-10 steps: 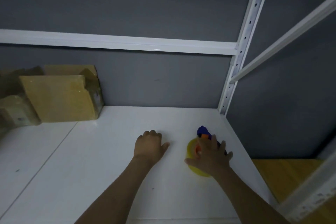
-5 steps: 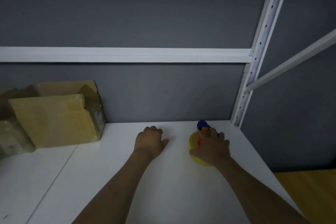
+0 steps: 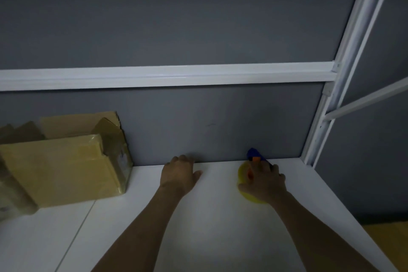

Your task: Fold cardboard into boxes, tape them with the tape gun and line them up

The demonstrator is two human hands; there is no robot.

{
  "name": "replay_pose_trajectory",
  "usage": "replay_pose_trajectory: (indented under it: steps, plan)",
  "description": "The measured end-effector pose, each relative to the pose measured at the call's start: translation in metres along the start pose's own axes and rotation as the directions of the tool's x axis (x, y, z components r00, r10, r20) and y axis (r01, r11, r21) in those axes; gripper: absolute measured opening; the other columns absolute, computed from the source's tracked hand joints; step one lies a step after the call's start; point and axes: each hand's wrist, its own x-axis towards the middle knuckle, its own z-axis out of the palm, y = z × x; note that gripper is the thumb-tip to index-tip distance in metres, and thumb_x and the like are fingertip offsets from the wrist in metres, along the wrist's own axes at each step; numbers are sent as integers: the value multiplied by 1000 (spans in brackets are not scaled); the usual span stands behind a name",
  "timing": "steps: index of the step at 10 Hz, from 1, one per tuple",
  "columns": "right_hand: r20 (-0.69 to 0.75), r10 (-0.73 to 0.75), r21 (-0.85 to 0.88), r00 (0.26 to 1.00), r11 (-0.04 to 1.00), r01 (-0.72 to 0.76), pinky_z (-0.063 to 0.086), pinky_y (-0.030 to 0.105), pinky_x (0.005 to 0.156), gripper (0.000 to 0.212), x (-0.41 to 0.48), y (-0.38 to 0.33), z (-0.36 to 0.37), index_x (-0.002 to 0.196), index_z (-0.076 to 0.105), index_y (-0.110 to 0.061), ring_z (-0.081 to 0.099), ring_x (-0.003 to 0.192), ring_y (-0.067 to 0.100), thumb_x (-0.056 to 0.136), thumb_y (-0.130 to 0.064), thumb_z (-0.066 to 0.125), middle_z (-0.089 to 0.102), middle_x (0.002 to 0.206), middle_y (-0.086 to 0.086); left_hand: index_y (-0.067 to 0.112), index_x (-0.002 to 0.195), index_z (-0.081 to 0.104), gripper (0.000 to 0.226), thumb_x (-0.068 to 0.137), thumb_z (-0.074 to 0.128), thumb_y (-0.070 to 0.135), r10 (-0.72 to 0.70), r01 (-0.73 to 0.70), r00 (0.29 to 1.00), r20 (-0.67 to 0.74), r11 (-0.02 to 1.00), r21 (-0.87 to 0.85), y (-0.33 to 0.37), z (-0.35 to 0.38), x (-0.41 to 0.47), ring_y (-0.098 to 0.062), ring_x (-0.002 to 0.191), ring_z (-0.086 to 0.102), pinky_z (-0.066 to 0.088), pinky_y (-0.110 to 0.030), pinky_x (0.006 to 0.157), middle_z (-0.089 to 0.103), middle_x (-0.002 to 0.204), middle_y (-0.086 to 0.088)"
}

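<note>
- One tape gun [image 3: 252, 154], blue with a yellow roll, lies on the white table [image 3: 220, 227] by the grey wall [image 3: 198, 128].
- Right hand [image 3: 263, 183] grips it, thumb beside the roll.
- Left hand [image 3: 178, 175] rests palm-down nearby, fingers loose, holding nothing.
- Cardboard boxes [image 3: 61, 170] stand far left.

1. The tape gun [image 3: 254, 153] has a deep blue body, with one small orange piece on it.
2. The tape roll [image 3: 242, 173] on it is bright yellow.
3. The cardboard box [image 3: 66, 172] is tan-yellow. Its front is covered by shiny clear tape, and the inside flaps are a darker brown.
4. The shelf board [image 3: 209, 232] is plain white, with one thin grey seam line [image 3: 77, 227] across it.
5. The back wall [image 3: 176, 17] is dark grey, without any pattern.
6. The horizontal rail [image 3: 167, 77] and the upright post [image 3: 353, 40] are white.
7. The floor [image 3: 386, 245], seen at the lower right, is yellow-orange.
</note>
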Motion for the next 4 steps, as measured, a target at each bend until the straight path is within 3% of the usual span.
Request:
replay_pose_trajectory:
  steps: [1,2,3,4]
  plan:
    - [31,-25,14,999,1000,24,11,56,114,101,-7,3,-7,152,-3,-28,3,143,41,78,-77,45,0,160,6,17,134,50,51,97,41,51,-18,18,1000,6,1000,1,2,-3,-8,-24,119,49,43,-32,93,53,130,-6]
    - [-28,-83,-3,996,997,83,13,53,115,90,-25,2,-23,151,13,-20,12,144,36,83,-67,49,15,157,6,17,136,49,52,97,41,52,-33,33,999,7,999,12,7,-13,-25,-25,121,48,44,-33,94,53,131,-7]
    - [-94,-178,-32,980,984,176,38,42,99,56,-44,0,-40,124,46,-18,44,122,31,84,-57,53,45,136,9,18,135,50,52,97,42,52,-66,66,998,4,998,18,13,-23,-48,-24,122,47,44,-35,94,52,132,-5]
    - [-111,-249,-66,962,968,243,45,37,91,53,-63,-5,-59,124,49,-15,48,116,29,87,-54,51,43,135,10,18,135,49,51,97,43,52,-78,79,996,-45,996,29,21,-37,-70,-24,122,48,45,-35,93,53,131,-5]
